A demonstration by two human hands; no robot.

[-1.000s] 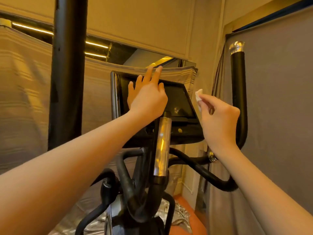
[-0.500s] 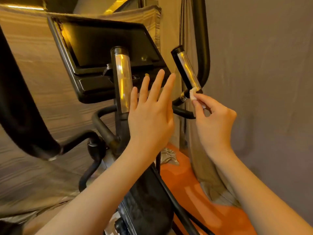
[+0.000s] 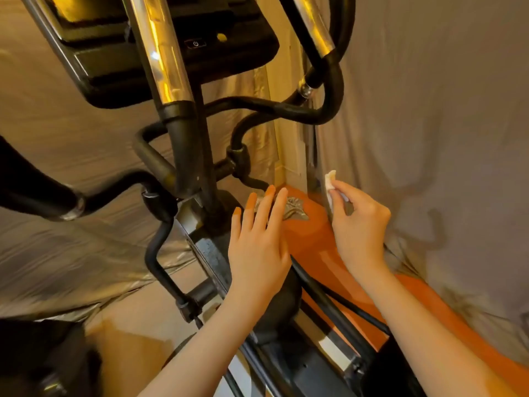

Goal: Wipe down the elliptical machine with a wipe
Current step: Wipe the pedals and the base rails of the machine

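On the left, the elliptical machine [image 3: 183,144] rises with its console far above and its black frame running near. The left hand [image 3: 257,247] hovers flat and empty over the frame, fingers spread. To the right, the right hand [image 3: 357,224] pinches a small folded wipe [image 3: 329,184] in mid-air — touching nothing. Held so lightly, it may slip out, or miss the frame and wipe the grey drape [image 3: 429,138] instead.

Left hand [image 3: 257,242] is flat with fingers spread; right hand [image 3: 357,224] is pinched closed, both arms outstretched.
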